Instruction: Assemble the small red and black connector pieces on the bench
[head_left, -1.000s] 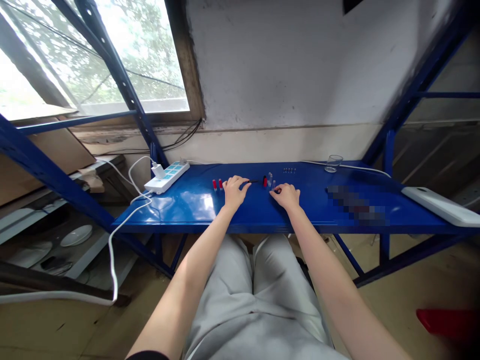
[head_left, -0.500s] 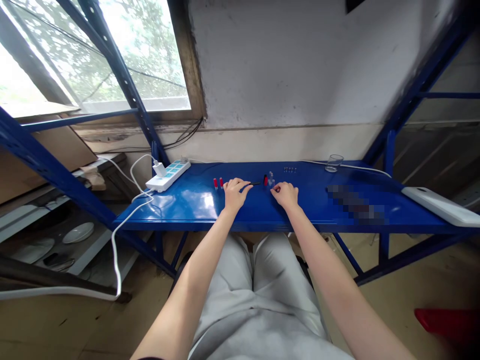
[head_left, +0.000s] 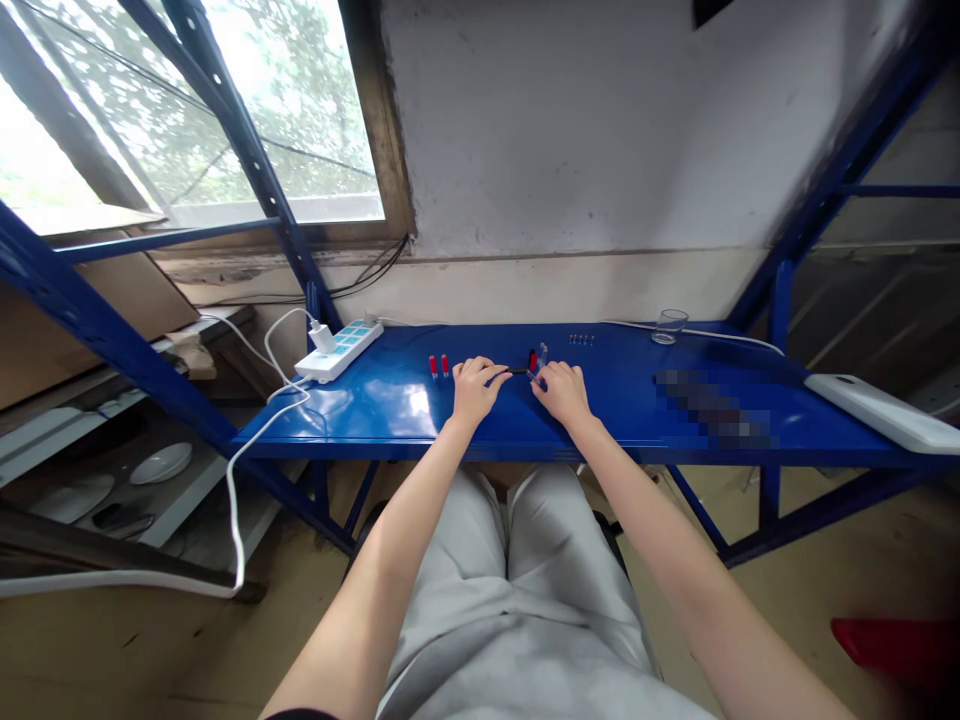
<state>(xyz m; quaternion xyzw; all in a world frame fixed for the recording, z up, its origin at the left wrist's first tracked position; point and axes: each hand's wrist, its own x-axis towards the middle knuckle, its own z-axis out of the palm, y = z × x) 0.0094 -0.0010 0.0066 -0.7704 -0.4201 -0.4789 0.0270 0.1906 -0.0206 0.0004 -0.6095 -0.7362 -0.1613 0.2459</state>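
My left hand (head_left: 477, 386) rests on the blue metal bench (head_left: 390, 420), fingers curled round a thin black rod-like piece (head_left: 517, 371) that sticks out to the right. My right hand (head_left: 561, 388) sits close beside it, fingertips pinching a small clear plastic piece (head_left: 534, 377). Just behind the right hand stand a small red part (head_left: 532, 360) and a clear one (head_left: 541, 352). Two small red parts (head_left: 438, 365) stand to the left of my left hand.
A white power strip (head_left: 337, 350) with a plugged-in charger and white cable lies at the bench's left end. A row of tiny dark parts (head_left: 580, 340), a glass cup (head_left: 667, 325) and a white flat device (head_left: 877, 410) lie to the right. Blue rack posts frame both sides.
My right hand has slid left toward the left hand and picked up a clear piece. The left hand has barely moved.
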